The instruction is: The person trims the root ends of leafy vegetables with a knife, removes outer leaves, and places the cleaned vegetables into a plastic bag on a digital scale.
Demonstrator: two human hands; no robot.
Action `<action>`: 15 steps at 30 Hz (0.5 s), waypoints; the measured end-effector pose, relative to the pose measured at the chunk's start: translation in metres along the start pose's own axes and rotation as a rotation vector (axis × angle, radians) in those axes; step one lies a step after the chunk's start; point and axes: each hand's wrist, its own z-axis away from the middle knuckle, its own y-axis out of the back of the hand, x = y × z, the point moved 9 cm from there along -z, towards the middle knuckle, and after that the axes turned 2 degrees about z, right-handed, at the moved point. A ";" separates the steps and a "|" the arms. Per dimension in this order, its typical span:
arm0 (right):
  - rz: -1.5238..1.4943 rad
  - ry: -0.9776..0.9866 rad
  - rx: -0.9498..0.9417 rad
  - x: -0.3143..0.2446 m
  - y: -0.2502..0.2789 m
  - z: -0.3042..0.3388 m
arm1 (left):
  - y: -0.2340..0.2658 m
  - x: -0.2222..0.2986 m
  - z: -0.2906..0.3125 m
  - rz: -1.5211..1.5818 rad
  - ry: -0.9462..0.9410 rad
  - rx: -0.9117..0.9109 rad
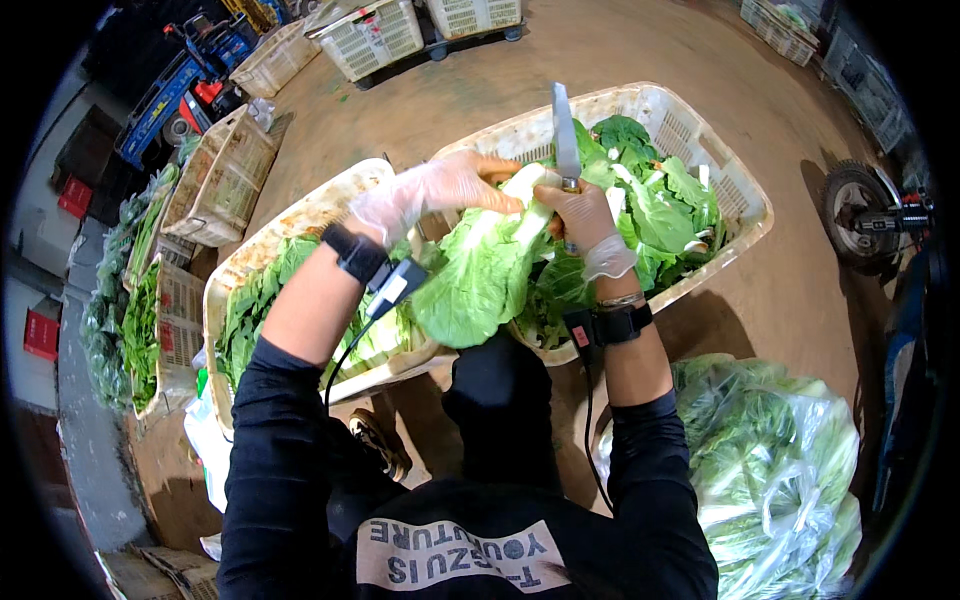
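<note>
My left hand [470,182], in a thin clear glove, is closed round the pale stem end of a leafy green cabbage [475,285]. Its broad leaves hang down over the gap between two crates. In my gloved right hand [588,215] is a knife [565,135], its blade pointing up and away from me. The right fist is right beside the cabbage's stem; whether the edge touches it I cannot tell. Below the right hand stands a white plastic crate [752,215] of loose leaves and trimmings. A second white crate [300,214], under my left forearm, contains leafy greens.
A clear plastic bag of greens [770,470] sits at my right. More crates [218,180] and bundled vegetables line the left side, with others [370,45] on a wheeled base at the back. A wheel [857,215] stands far right. Cables hang from both wrist straps.
</note>
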 end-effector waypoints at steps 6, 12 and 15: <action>0.051 0.022 -0.188 -0.025 -0.028 0.000 | -0.013 -0.010 0.014 0.411 0.027 -0.132; 0.324 0.076 -0.320 -0.027 -0.022 -0.015 | 0.007 -0.030 0.027 0.251 0.151 -0.139; 0.527 -0.035 -0.146 -0.007 0.025 -0.046 | 0.025 -0.027 0.034 0.552 -0.005 -0.039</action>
